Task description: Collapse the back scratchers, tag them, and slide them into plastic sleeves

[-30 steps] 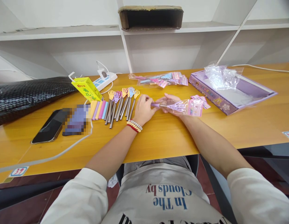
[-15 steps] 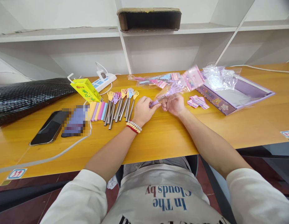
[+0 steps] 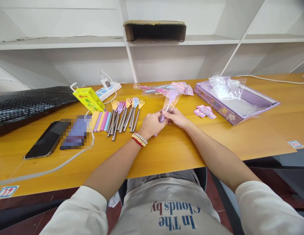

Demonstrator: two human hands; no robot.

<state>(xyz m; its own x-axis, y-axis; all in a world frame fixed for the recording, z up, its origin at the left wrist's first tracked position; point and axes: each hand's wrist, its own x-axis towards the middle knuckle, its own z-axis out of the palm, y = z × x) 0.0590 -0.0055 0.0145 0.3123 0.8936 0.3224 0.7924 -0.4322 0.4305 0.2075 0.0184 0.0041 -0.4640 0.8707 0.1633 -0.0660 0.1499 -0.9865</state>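
A purple back scratcher (image 3: pixel 162 117) in a clear plastic bag (image 3: pixel 168 103) is held over the table, its claw end pointing away from me. My left hand (image 3: pixel 152 124) is closed around the handle. From the other side, my right hand (image 3: pixel 178 117) closes on it too, thumb lying along the handle; its other fingers are partly hidden. Left of my hands lies a row of metal-stemmed back scratchers (image 3: pixel 128 114) with yellow, purple and blue claws. Beside them are several coloured handle tubes (image 3: pixel 101 121). Bagged back scratchers (image 3: pixel 154 89) lie beyond my hands.
Pink cards (image 3: pixel 205 111) lie right of my hands, near a purple display box (image 3: pixel 217 103) with clear bags (image 3: pixel 227 87) on it. To the left are a yellow drink carton (image 3: pixel 89 99), a power strip (image 3: pixel 109 91), a phone (image 3: pixel 47 138) and a white cable (image 3: pixel 57 167).
The bagged back scratcher has swung from pointing right to pointing away from me, and its pink header now lies toward the bagged pile. My right hand has turned and closed on the handle.
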